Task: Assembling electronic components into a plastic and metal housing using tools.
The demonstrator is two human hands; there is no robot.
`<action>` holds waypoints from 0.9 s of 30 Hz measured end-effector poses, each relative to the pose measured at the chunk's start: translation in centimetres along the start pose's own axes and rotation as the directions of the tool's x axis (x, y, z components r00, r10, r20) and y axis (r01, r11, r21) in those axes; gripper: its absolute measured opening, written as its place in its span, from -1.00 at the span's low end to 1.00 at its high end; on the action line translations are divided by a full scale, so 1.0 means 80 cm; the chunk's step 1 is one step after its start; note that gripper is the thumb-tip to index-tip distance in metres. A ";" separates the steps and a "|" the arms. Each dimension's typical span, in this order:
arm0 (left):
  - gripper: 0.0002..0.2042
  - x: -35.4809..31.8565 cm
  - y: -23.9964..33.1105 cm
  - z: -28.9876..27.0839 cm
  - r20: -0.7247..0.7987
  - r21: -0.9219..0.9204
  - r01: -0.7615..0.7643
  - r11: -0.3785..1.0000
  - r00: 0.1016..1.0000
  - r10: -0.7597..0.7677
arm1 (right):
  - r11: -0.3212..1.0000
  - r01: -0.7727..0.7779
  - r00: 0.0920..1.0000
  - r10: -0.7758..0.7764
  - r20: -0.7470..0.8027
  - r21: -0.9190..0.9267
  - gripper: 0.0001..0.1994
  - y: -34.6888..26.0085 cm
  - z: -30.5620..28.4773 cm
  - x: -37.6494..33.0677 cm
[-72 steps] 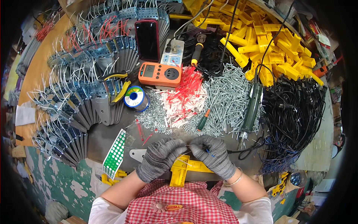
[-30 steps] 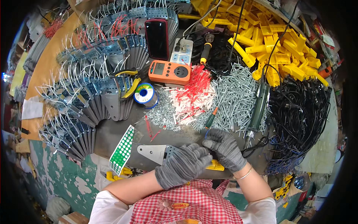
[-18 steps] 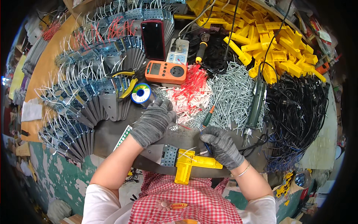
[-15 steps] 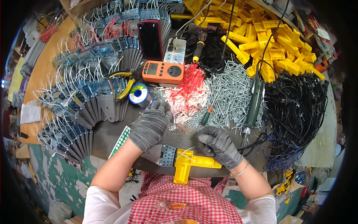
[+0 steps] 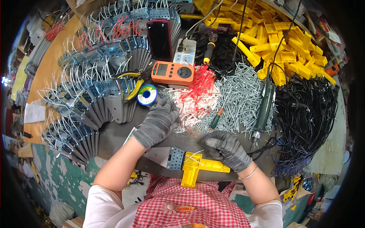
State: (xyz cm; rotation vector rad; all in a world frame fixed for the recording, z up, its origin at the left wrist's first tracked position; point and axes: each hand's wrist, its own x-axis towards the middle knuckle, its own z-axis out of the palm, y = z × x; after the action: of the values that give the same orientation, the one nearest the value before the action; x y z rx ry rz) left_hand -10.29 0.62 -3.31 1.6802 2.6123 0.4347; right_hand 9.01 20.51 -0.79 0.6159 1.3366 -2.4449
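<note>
A dark workbench carried the clutter. An orange meter lay near its middle. Behind the meter lay a phone; left of it, fanned metal brackets; right of it, red plugs, screws and black cables. Yellow parts were piled behind those.
</note>
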 end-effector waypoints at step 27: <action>-0.77 -0.041 0.079 -0.021 -0.134 -0.661 -0.110 0.742 0.991 0.028 | 0.940 -0.124 0.986 0.153 0.067 -0.318 -0.62 -0.023 0.007 -0.003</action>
State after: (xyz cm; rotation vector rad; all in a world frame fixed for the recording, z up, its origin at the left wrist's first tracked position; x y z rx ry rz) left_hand -3.52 -0.27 -0.71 1.5046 2.0413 1.3216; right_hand 8.28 21.01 0.91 0.4926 1.5445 -2.0640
